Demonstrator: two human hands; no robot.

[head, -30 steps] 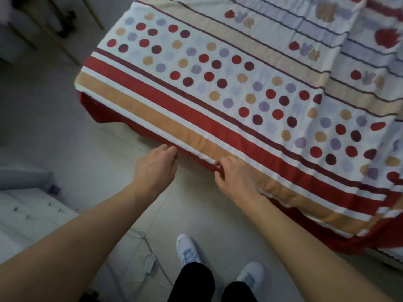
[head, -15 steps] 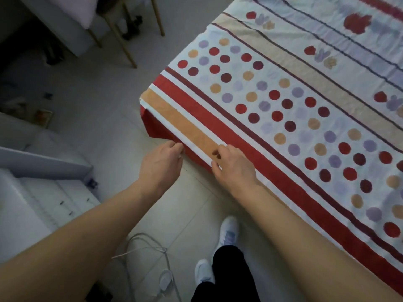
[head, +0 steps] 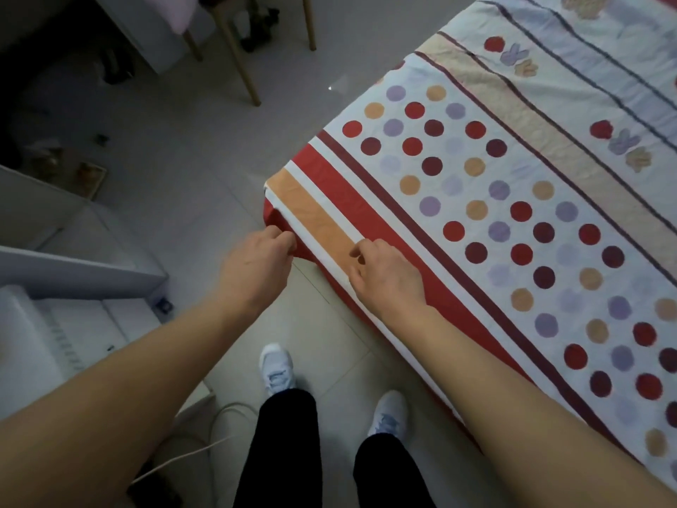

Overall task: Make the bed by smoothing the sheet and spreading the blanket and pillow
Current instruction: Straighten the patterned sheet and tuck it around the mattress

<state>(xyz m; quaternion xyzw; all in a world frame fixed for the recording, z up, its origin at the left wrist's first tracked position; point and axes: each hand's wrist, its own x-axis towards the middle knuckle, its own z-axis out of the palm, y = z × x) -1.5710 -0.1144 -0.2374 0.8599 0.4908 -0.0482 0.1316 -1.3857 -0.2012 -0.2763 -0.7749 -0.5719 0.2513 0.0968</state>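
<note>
Striped, polka-dotted sheet [head: 476,185] spread flat over bed, red edge hanging at corner

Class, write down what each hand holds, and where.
Both hold the patterned sheet near its corner: left hand grips the red overhang, right hand pinches the orange-striped edge.

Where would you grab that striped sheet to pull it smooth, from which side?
Pinch the sheet along its hanging red hem near the corner, coming from the floor side, where the left hand is: only there the cloth drapes free; on top it lies flat.
</note>
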